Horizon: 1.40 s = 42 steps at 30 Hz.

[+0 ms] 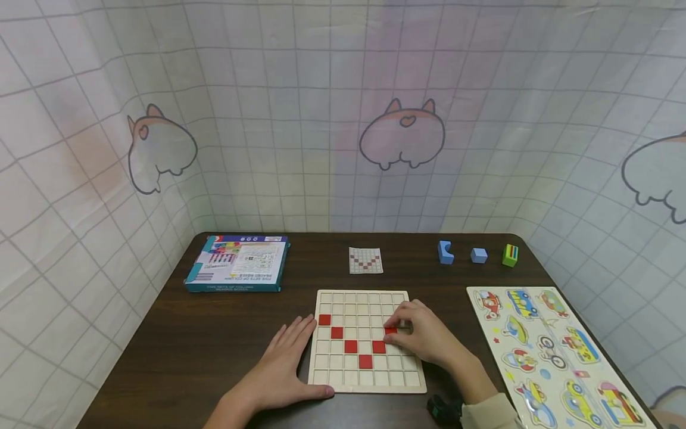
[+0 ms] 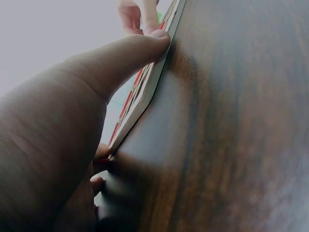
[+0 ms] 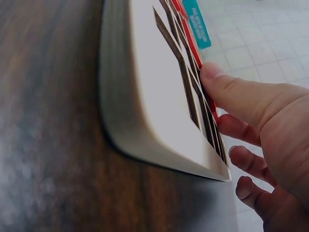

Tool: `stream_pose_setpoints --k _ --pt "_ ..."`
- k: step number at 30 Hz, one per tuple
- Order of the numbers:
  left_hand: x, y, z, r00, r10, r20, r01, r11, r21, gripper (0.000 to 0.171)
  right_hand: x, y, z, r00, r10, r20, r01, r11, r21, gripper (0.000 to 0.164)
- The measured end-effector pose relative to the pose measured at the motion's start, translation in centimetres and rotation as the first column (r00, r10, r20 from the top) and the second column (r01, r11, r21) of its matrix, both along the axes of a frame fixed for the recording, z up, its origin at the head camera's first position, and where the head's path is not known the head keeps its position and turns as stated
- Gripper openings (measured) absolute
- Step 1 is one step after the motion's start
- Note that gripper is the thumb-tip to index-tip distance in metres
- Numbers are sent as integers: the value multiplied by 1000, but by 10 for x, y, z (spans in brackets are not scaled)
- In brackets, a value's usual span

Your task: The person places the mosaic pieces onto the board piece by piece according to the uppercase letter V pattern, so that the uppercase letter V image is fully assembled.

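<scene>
A pale wooden grid board (image 1: 358,381) lies flat on the dark table, with several red square tiles (image 1: 351,347) set in its cells in a V shape. My right hand (image 1: 426,333) is over the board's right side, pinching a red tile (image 1: 390,330) at the top of the V's right arm between thumb and forefinger. In the right wrist view, the thumb (image 3: 231,92) and forefinger are right at the red pieces. My left hand (image 1: 284,366) rests at the board's left edge, fingers straight, its thumb (image 2: 140,48) along the near edge.
Behind the board lies a small pattern card (image 1: 366,261) with a V. A teal box (image 1: 238,265) is at back left. Two blue blocks (image 1: 479,255) and a green striped block (image 1: 510,255) stand at back right. A picture puzzle board (image 1: 504,351) covers the right side.
</scene>
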<state>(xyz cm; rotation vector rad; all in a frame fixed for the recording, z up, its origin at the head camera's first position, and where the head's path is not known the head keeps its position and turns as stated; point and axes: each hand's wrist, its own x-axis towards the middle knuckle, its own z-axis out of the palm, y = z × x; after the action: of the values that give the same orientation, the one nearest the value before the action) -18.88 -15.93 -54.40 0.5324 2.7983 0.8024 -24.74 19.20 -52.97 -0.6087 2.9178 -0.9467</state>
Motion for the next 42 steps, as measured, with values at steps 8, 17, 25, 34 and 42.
stream_pose_setpoints --k 8,17,25,34,42 --pt "1 1 0 1000 -8 5 8 1000 -1 141 9 6 3 1000 5 -28 -5 1000 4 24" --pt "1 1 1 1000 -10 5 10 1000 4 141 20 23 8 1000 -3 -14 2 996 -84 36" --pt "0 -1 0 1000 -11 5 11 1000 0 142 33 39 14 1000 -20 -11 19 998 -59 41" --pt "0 -2 -1 1000 -9 12 9 1000 1 141 46 57 15 999 -46 -8 46 998 -42 42" --pt "-1 -1 -1 1000 -9 5 9 1000 -1 141 58 73 12 997 -66 -43 66 998 -8 41"
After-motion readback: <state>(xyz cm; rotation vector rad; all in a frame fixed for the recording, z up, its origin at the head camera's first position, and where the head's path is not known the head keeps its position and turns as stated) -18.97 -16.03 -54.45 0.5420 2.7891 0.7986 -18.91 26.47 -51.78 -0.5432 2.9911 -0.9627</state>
